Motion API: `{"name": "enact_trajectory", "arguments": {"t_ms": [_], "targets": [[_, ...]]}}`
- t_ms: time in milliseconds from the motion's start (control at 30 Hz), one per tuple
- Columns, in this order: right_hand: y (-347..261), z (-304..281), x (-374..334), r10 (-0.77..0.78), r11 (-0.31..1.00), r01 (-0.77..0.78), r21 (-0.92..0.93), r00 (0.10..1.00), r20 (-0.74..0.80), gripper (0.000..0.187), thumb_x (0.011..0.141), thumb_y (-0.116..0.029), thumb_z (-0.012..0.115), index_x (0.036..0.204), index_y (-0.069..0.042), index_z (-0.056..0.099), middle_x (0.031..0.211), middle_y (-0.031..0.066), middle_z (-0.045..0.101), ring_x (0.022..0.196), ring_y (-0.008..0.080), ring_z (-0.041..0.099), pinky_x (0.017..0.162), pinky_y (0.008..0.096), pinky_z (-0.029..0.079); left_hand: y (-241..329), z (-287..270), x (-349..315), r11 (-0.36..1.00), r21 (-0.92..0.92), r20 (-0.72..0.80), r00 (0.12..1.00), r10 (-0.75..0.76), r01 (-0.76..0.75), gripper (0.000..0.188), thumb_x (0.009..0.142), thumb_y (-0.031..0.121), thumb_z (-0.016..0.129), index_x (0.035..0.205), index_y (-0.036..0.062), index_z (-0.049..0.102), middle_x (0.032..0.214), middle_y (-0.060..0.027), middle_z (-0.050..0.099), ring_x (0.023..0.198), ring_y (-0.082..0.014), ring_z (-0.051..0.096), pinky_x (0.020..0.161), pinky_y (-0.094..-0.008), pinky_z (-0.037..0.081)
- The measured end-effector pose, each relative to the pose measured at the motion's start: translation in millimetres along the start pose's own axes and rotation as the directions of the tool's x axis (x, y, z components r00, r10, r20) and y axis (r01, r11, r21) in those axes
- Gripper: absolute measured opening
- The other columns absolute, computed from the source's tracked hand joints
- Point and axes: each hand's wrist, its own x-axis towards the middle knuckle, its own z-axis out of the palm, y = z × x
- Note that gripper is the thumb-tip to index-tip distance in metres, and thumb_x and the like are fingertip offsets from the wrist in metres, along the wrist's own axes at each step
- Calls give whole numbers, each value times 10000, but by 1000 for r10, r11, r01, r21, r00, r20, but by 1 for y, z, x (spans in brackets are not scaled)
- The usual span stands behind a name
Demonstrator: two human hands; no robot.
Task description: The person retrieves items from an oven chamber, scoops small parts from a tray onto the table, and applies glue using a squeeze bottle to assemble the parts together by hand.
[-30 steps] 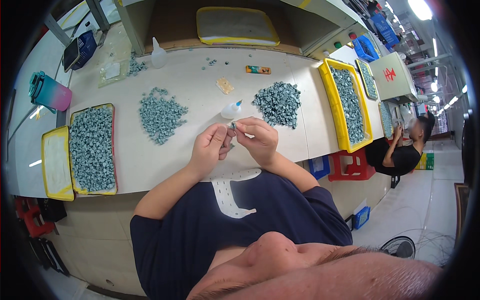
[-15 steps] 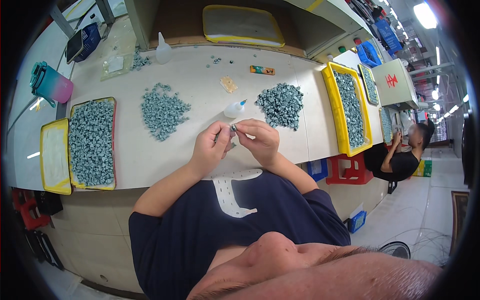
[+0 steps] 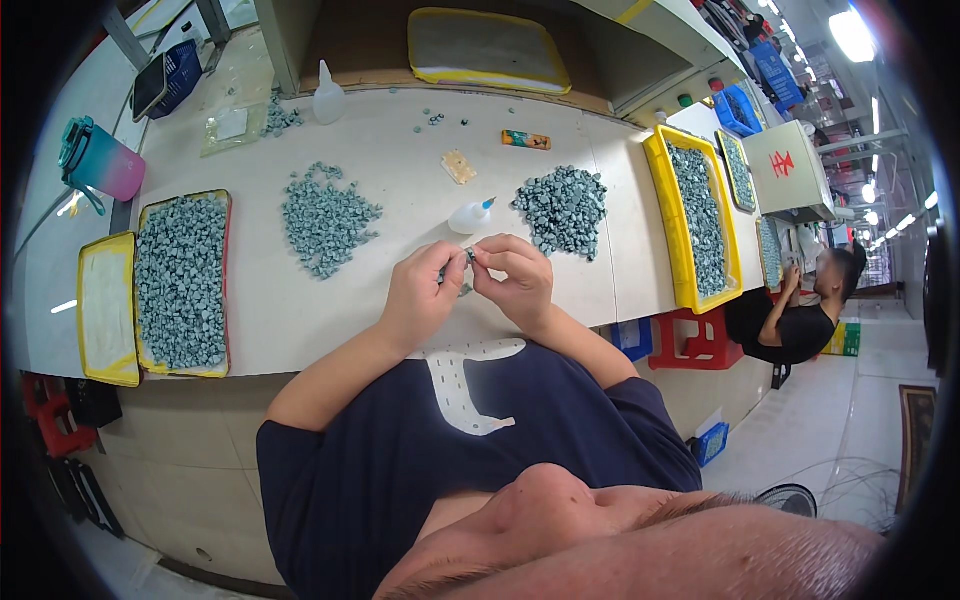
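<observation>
Near the front edge of the table, my left hand (image 3: 422,292) and my right hand (image 3: 517,282) meet at the fingertips, both pinched closed. Between them is a tiny dark grey-green part (image 3: 470,256), mostly covered by the fingers. Just beyond my hands lies a small white squeeze bottle (image 3: 466,219) with a blue tip. A loose pile of grey-green parts (image 3: 325,225) spreads to the left of my hands. To the right sits a denser, darker pile of similar parts (image 3: 562,212).
On the left are a filled tray (image 3: 228,285), a yellow-rimmed tray (image 3: 122,372) and a tumbler (image 3: 115,170). A yellow bin (image 3: 735,270) of parts stands right. Farther back are a white bottle (image 3: 328,100), an orange-green packet (image 3: 526,140) and a shelf (image 3: 340,75). A co-worker (image 3: 795,325) sits right.
My right hand has moved slightly left and turned, and the fingertips of both hands have shifted around the small part. The piles and bottles stay where they were.
</observation>
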Motion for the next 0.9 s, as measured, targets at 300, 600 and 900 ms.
{"name": "enact_trajectory", "arguments": {"t_ms": [300, 600, 900], "targets": [[2, 1, -2, 145, 989, -144, -9, 988, 60, 161, 699, 69, 719, 822, -11, 653, 832, 78, 670, 713, 173, 644, 612, 261, 531, -6, -4, 1, 844, -329, 183, 905, -383, 423, 154, 960, 154, 508, 890, 25, 554, 687, -57, 526, 557, -151, 487, 487, -274, 378], [2, -3, -3, 240, 971, -239, -21, 966, 92, 149, 714, 48, 713, 842, -6, 661, 795, 69, 659, 674, 155, 621, 616, 262, 511, -12, -8, 7, 69, -621, 648, 561, -515, 781, 171, 985, 217, 463, 865, 96, 483, 718, 41, 407, 523, -28, 291, 400, -173, 175], [7, -13, -4, 272, 962, -271, -26, 961, 54, 128, 715, 27, 715, 823, -8, 655, 750, 64, 646, 648, 150, 608, 581, 262, 492, -6, -8, 8, 83, -647, 589, 566, -578, 758, 179, 978, 204, 466, 880, 61, 511, 700, 29, 404, 501, -30, 302, 376, -173, 175]]}}
